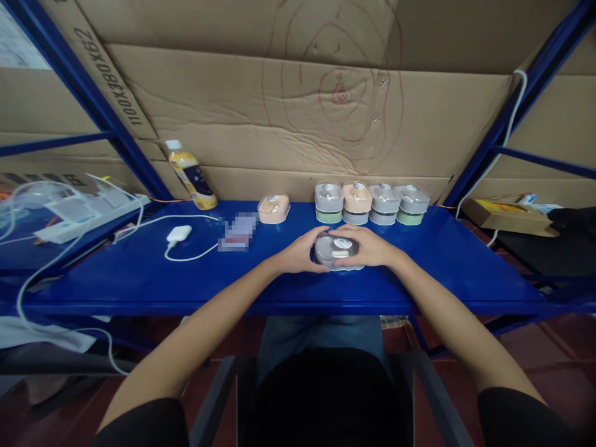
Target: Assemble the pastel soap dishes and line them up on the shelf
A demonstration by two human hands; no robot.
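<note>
A grey lidded box with a clear cover, a round white sticker and a pale clip sits near the front middle of the blue table. From its left side my left hand curls round it, thumb at the front edge. My right hand grips the right side, with the thumb along the front by the clip. Behind my hands stands a row of similar boxes stacked in twos: grey on green, pink on grey, and further grey-topped stacks. One single pink box stands apart to the left.
On the left of the blue table lie a white charging case on a cable and a blurred-out phone. A yellow drink bottle leans by the cardboard wall. Blue frame posts rise at both sides.
</note>
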